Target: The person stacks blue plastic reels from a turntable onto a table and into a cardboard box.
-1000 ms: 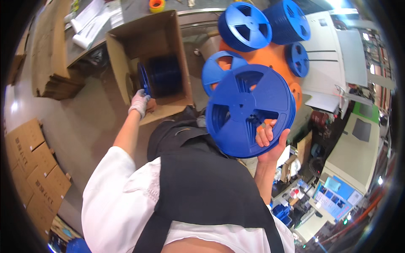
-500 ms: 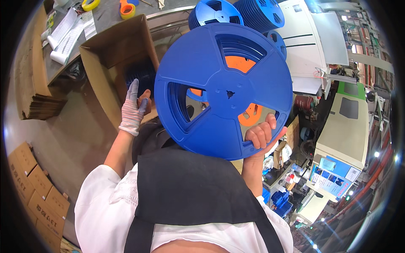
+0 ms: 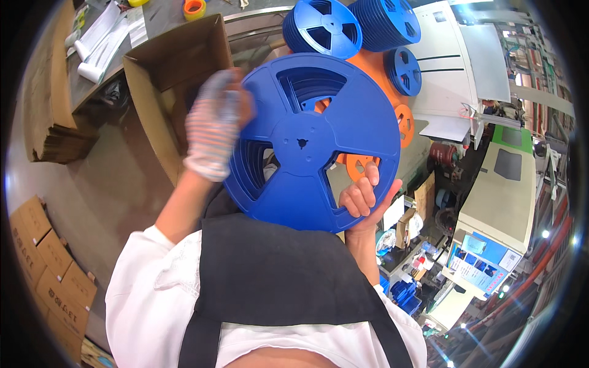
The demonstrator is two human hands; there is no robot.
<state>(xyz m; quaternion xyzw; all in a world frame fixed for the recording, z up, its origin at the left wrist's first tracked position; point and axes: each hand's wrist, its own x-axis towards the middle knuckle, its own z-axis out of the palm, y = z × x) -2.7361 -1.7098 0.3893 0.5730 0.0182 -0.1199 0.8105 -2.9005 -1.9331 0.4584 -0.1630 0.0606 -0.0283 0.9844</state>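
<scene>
The right hand (image 3: 362, 196) grips a stack of blue reels (image 3: 362, 119), held up in front of the person's chest with its flat face toward us. The fingers go in through 1 of the big holes and the thumb sits outside the rim. This hook likely keeps the reels together so they don't slide apart, and 1 hand can then carry them all. The left hand (image 3: 213, 129), in a stripy glove, is by the left edge of the stack. It is blurry (it looks like a quick move), so I cannot tell if it is touching the reels or holding anything.

Behind the left hand, an open cardboard box (image 3: 146, 113) leans near a grey table (image 3: 162, 24). The hand and the stack hide part of the box, so I can't see all that is in it. The stack also covers much of the orange base (image 3: 373, 64) behind it. Past that are 2 big blue piles (image 3: 322, 27) and a smaller blue reel (image 3: 404, 72), near the top. A roll of orange tape (image 3: 194, 8) sits on the table. Brown boxes (image 3: 55, 257) stand low on the left.
</scene>
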